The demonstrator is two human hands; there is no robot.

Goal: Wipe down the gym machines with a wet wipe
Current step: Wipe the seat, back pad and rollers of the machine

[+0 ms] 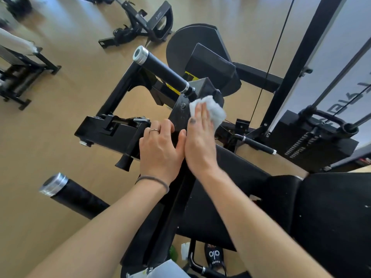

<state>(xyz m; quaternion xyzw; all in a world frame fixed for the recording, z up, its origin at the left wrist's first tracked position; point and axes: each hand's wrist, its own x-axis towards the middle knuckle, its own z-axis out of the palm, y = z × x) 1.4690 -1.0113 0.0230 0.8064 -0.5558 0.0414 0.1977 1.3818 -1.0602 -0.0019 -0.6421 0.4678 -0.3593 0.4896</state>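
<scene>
A black gym machine [112, 135] fills the middle of the head view, with a foam roller bar [162, 72] sticking up and left from its frame. My right hand [200, 141] presses a white wet wipe [215, 111] flat against the black metal bracket just below that roller, fingers straight. My left hand [160, 147] rests beside it, fingers curled over the edge of the black frame arm. The two hands touch at the thumbs.
A second foam roller [74, 195] juts out at lower left. The black seat pad [331, 217] lies at lower right, the weight stack [313, 137] and cable tower at right. Other machines [140, 23] stand on the wooden floor beyond. A sandalled foot [214, 257] shows below.
</scene>
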